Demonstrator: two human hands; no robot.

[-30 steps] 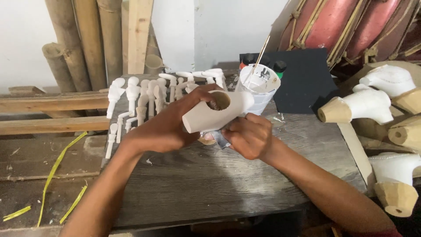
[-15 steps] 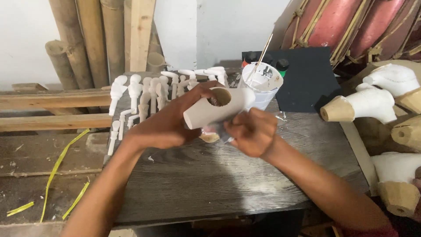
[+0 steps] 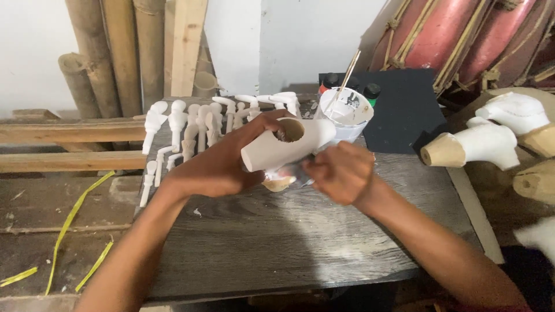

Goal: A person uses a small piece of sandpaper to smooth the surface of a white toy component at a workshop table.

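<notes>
Left hand (image 3: 211,167) fingers wrapped round white-painted hollow wooden piece (image 3: 286,144) above dark wooden desk (image 3: 289,242); right hand (image 3: 341,173) closed beneath it, contents hidden. Risk: elbow tips white paint tub (image 3: 347,115) nearby.

I'm in a craft workshop: bamboo poles (image 3: 104,52) at upper left, white-primed carved pieces (image 3: 196,124) drying on my worn plank table (image 3: 277,242), and probably drums (image 3: 462,34) at upper right.
</notes>
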